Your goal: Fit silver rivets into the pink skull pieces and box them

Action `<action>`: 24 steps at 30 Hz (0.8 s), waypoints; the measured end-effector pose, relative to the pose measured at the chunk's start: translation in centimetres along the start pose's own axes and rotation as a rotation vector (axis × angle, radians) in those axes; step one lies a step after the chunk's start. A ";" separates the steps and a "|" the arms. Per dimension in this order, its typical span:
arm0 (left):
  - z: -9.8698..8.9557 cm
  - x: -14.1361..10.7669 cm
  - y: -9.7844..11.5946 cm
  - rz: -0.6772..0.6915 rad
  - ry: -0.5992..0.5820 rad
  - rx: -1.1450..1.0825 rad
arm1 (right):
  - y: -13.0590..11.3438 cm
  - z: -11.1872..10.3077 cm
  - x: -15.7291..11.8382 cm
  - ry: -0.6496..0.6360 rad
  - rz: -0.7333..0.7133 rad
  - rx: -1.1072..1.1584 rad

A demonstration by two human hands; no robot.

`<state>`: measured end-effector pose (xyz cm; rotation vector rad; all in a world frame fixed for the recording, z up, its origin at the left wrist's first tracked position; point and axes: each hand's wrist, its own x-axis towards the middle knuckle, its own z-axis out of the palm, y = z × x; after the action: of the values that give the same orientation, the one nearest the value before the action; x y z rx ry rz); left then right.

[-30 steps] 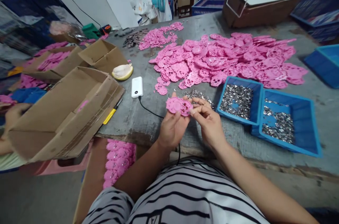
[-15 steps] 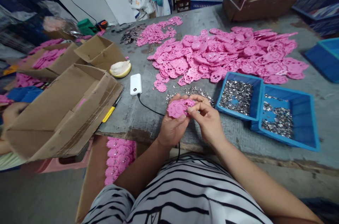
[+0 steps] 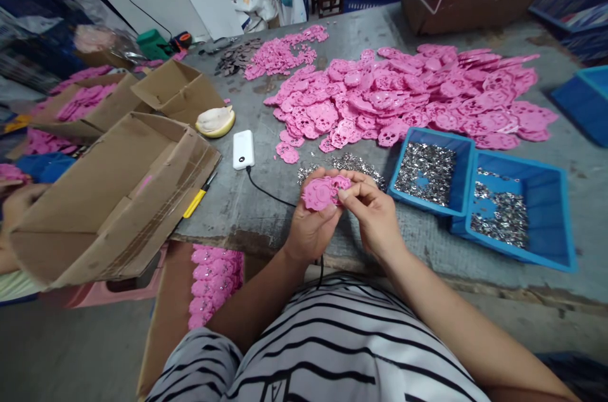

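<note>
The left hand [image 3: 311, 228] cradles a pink plastic piece [image 3: 325, 191], fingers curled under it. The right hand [image 3: 375, 215] pinches at its edge; whatever it holds is too small to tell. Best keep the piece flat and steady, pressing squarely.

You are looking at a bright picture with soft, even light and no hard shadows. The gray table [image 3: 266, 212] shows no strong glare. The small silver bits in the blue tray [image 3: 463, 161] sparkle a little. The middle is sharp. Near the edges things bend and stretch, like the cardboard box [image 3: 109, 206] at the left. The lower left corner looks blurry and smeared.
</note>
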<state>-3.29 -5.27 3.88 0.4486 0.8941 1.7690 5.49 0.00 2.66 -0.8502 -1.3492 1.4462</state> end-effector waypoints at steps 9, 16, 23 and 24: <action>-0.3 0.1 -0.4 -0.003 -0.029 -0.071 | 0.8 0.0 -0.2 0.041 -0.043 0.037; -0.4 0.5 -0.3 -0.062 -0.009 -0.062 | 1.1 -0.8 -0.1 0.096 -0.019 0.084; -0.4 0.5 0.1 -0.071 -0.009 -0.024 | 0.8 -2.9 0.2 0.169 -0.069 -0.020; -0.3 0.5 0.2 -0.075 0.005 -0.013 | 0.7 -3.7 0.5 0.184 -0.097 -0.052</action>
<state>-3.85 -4.94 3.77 0.3972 0.8913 1.7070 8.64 1.69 1.48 -0.9152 -1.2760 1.2319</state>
